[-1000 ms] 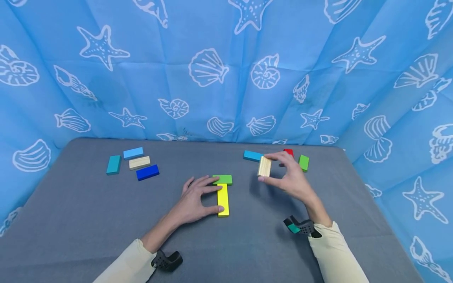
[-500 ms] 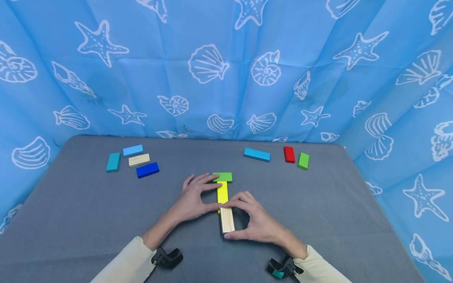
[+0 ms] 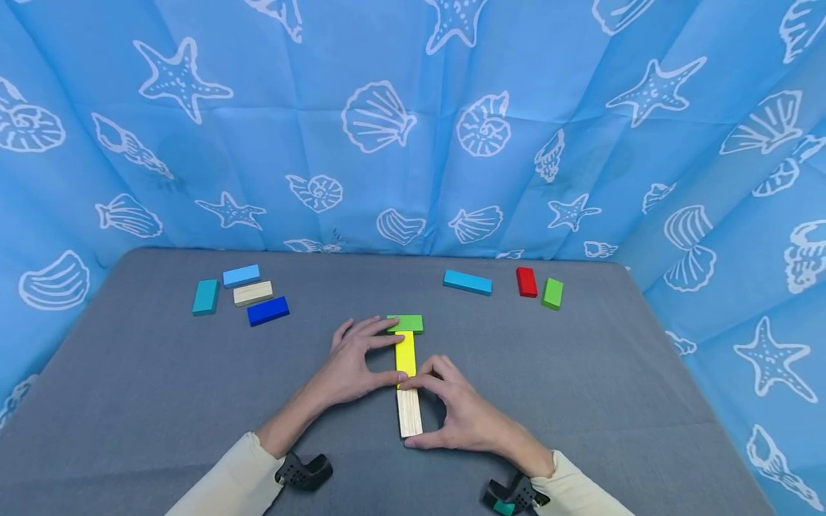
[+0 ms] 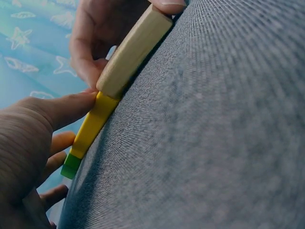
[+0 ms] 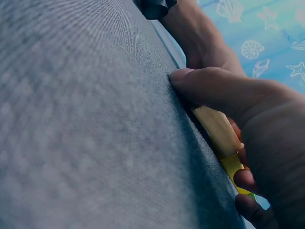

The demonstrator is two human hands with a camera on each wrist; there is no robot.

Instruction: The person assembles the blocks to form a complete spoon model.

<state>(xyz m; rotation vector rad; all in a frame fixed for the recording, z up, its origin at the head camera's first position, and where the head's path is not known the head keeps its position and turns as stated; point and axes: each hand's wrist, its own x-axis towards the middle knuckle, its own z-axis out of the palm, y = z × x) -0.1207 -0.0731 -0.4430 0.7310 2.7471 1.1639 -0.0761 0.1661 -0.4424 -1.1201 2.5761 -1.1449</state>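
In the head view a row of wooden blocks runs toward me: a green block (image 3: 414,325) set crosswise, a yellow block (image 3: 405,352) below it, then a plain wood block (image 3: 409,416) at the near end. My left hand (image 3: 351,364) holds the yellow block lengthwise, thumb at its near end and fingers by the green block. My right hand (image 3: 470,412) pinches the plain block between thumb and index finger at its two ends. The left wrist view shows the plain block (image 4: 136,50) end to end with the yellow block (image 4: 91,129), close over the cloth.
On the grey cloth-covered table (image 3: 310,459), teal (image 3: 206,297), light blue (image 3: 241,276), plain (image 3: 253,293) and dark blue (image 3: 268,311) blocks lie far left. Long blue (image 3: 467,282), red (image 3: 526,282) and green (image 3: 552,294) blocks lie back right. A blue seashell curtain (image 3: 277,143) hangs behind.
My right hand has brought the plain wood block from the back right to the yellow block's near end, then shifted it slightly toward me and lower. My left hand stays on the yellow block.
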